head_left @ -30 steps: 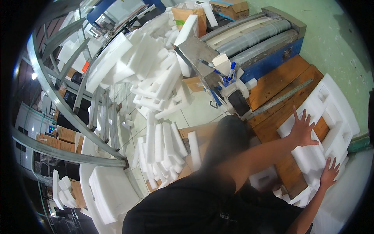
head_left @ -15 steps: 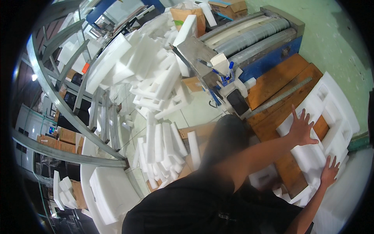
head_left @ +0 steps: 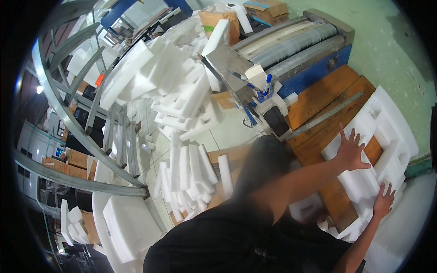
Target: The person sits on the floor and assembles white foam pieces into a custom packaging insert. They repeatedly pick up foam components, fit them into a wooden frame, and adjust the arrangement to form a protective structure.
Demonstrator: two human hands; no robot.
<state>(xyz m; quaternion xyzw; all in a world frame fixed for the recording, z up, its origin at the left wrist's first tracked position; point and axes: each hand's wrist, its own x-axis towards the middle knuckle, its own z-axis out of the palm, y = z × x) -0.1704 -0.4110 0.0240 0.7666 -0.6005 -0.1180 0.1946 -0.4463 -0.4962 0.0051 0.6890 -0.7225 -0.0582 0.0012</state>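
Note:
A white foam block [head_left: 390, 119] with square cut-outs lies on the brown wooden tabletop at the right. Fingers spread, my left hand [head_left: 351, 152] rests on this foam beside an opening where brown wood shows through. My right hand [head_left: 383, 203], closer to the lower right, is also spread, its fingers against the foam's lower part. Neither hand grips anything. Part of the foam is hidden under my hands and left forearm. A metal ruler [head_left: 327, 114] lies along the wood beyond my left hand.
A phone [head_left: 276, 120] and a holder with blue markers [head_left: 265, 91] stand near a blue-sided roller machine [head_left: 296, 48]. Loose white foam pieces [head_left: 182, 95] are heaped on the floor. Foam strips [head_left: 186, 168] lie nearer. A curved metal frame [head_left: 82, 132] stands left.
The whole view has shifted very slightly. Both hands keep their places on the foam, with fingers still spread.

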